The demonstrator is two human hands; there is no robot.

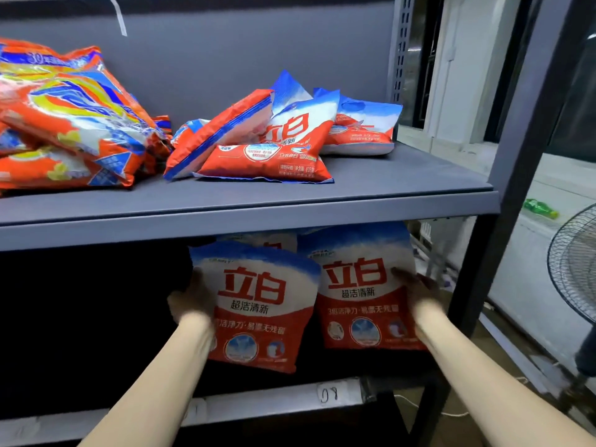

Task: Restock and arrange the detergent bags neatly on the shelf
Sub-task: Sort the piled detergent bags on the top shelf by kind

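- The left hand [193, 301] grips the left edge of an upright detergent bag [261, 311] at lower centre of the frame.
- The right hand [419, 295] holds the neighbouring bag [358, 291] by its right edge.
- Loose bags [267, 150] lie jumbled on the upper shelf [245, 201].

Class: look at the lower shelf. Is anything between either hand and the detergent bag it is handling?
No. The left hand grips the left bag and the right hand grips the right bag; both are already in contact.

two red, white and blue detergent bags [258, 304] [361, 288] stood upright side by side in the lower middle; more bags [267, 146] lay jumbled on the upper shelf [245, 217].
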